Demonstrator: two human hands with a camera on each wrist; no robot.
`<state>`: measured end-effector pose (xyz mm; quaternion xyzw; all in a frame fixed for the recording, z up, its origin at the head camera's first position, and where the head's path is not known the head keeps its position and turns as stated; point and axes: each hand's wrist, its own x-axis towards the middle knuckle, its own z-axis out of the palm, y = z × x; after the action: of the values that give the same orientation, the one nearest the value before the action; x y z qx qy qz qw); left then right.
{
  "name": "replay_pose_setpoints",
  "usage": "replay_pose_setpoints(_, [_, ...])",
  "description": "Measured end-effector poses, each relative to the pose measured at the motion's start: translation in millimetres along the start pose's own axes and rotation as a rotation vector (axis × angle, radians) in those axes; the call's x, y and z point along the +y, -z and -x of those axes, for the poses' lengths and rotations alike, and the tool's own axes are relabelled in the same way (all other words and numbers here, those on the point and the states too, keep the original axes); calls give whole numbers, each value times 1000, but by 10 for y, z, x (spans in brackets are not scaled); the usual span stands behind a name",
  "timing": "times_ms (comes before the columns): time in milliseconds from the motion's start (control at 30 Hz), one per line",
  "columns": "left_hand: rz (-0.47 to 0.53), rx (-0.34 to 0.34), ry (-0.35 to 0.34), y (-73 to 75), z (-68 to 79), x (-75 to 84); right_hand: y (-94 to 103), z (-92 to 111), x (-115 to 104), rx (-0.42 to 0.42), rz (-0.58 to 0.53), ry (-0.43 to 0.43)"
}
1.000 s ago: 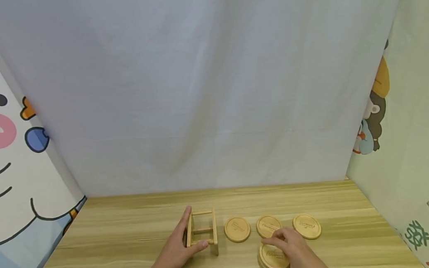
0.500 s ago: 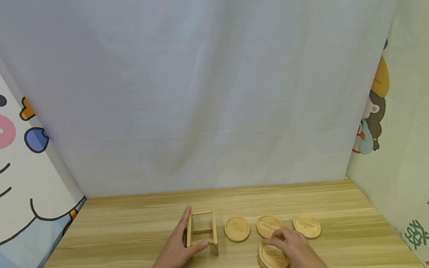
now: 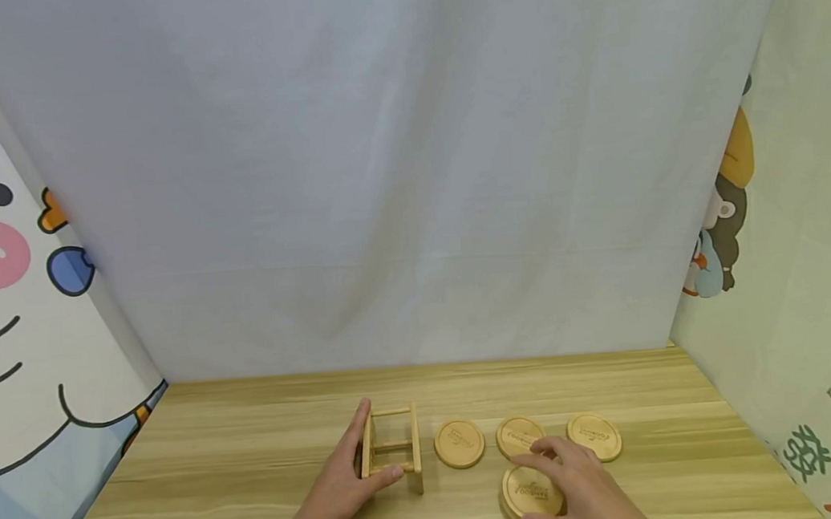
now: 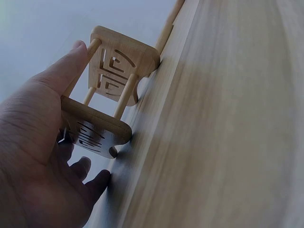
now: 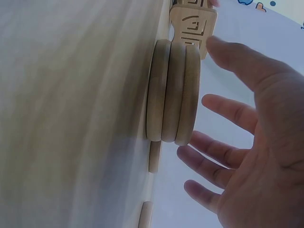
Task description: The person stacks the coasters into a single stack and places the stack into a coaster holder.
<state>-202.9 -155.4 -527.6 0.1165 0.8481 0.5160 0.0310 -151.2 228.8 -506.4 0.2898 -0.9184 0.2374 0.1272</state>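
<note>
My left hand point(image 3: 333, 490) holds a small wooden coaster rack point(image 3: 416, 448) at its left side, thumb over the front bar. In the left wrist view, the rack point(image 4: 126, 57) shows two cut-out side panels joined by dowels; the other fingers are beyond the near panel. My right hand point(image 3: 583, 489) hovers at a stack of three round wooden coasters point(image 3: 529, 493), fingers spread along its right side. The right wrist view shows these coasters point(image 5: 173, 95) lying flush on each other, with a gap between them and the spread fingers of the right hand point(image 5: 247, 156).
Single coasters lie flat in a row behind the stack: a left one point(image 3: 460, 444), a middle one point(image 3: 520, 433) partly behind my right fingers, and a right one point(image 3: 594, 437). A pale cloth point(image 3: 405, 212) hangs behind the wooden table point(image 3: 253, 415), with printed panels at both sides.
My right hand has eased slightly to the right, its fingers coming off the coaster stack. The left hand and the rack have stayed in place.
</note>
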Motion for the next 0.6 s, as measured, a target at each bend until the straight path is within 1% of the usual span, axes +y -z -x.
replay_pose_setpoints(167, [3,0,-3,-2,-6,-11,25,-13,-23,4,-4,-20])
replay_pose_setpoints(267, [1,1,-6,-2,-4,-12,29,-21,-17,23,15,-19])
replay_pose_setpoints(467, [-7,4,-6,-2,2,-4,84,-61,-9,29,-7,-79])
replay_pose_setpoints(600, [-11,5,-2,-3,0,-5,102,-80,25,100,38,-91])
